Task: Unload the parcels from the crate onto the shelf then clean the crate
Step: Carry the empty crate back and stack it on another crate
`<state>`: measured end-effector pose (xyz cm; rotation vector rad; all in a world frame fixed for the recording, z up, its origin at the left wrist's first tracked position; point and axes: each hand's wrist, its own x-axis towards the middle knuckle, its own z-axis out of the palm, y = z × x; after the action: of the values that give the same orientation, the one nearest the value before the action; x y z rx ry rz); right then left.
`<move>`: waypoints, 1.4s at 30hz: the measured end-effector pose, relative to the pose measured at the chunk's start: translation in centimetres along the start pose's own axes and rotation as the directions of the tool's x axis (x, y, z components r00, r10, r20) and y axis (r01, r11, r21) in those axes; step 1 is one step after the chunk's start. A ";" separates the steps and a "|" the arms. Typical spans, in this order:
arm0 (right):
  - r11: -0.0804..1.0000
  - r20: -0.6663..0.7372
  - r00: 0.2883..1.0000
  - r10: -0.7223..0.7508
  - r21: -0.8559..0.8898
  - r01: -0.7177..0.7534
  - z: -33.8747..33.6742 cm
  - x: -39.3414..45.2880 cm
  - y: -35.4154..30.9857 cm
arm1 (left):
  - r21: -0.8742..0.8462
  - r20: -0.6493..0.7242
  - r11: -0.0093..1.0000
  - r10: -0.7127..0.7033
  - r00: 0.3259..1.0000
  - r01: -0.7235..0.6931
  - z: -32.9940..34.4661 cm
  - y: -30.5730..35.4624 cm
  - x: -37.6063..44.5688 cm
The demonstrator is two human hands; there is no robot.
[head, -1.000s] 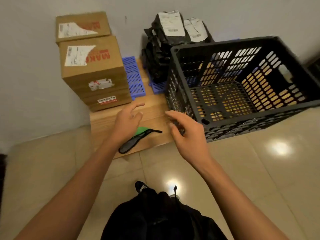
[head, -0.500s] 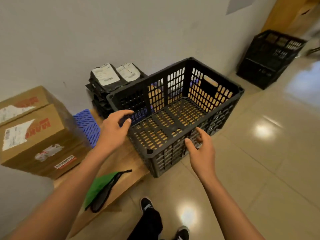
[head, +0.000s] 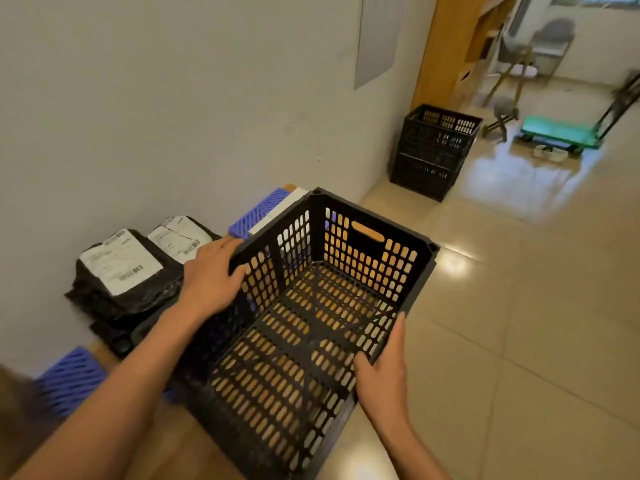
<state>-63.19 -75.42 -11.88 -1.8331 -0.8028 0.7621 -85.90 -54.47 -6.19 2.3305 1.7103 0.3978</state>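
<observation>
Right hand (head: 382, 370) is gripping the near right rim of the black plastic crate (head: 367, 251), thumb hooked inside the wall, fingers curled around the outside. Left hand (head: 211, 275) is clamping the left rim, fingers wrapping over the top edge. The crate is sitting tilted, with nothing inside it, its left part over the low wooden shelf (head: 180, 441) and its right side out over the tiled floor (head: 519, 306). Just beyond the left hand, black bagged parcels (head: 121, 275) with white labels are lying stacked on the shelf against the wall, blue slatted mats (head: 69, 382) showing beneath and beside them. Farther off, two more black crates (head: 434, 150) are standing stacked by the wall, and a green platform trolley (head: 561, 133) is parked beyond.
</observation>
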 end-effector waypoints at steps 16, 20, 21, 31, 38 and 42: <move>0.990 -0.154 0.978 0.138 0.034 -0.134 -4.8 4.6 0.7 | -0.286 0.200 0.957 0.012 0.980 0.047 4.5 3.6 6.8; 0.983 -0.177 0.968 0.178 0.082 -0.165 -8.3 6.1 2.1 | -0.264 0.171 0.964 0.011 0.985 0.035 5.3 6.8 7.1; 0.980 -0.186 0.964 0.187 0.099 -0.171 -9.5 6.7 2.5 | -0.237 0.158 0.971 0.011 0.987 0.027 5.6 8.1 7.2; 0.966 -0.245 0.939 0.243 0.153 -0.210 -25.2 13.1 6.6 | -0.409 0.170 0.913 0.090 0.981 -0.013 10.4 25.2 8.8; 0.975 -0.334 0.920 0.207 0.150 -0.165 -34.2 16.4 7.9 | -0.502 0.155 0.865 0.108 0.982 -0.016 13.7 35.8 9.7; 0.978 -0.379 0.907 0.182 0.165 -0.128 -37.5 18.7 8.4 | -0.554 0.146 0.832 0.113 0.983 -0.013 15.8 40.4 11.4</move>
<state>-21.10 -82.61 -9.60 -1.8572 -0.3380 0.5057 -41.02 -55.85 -6.50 1.9285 1.2267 0.5916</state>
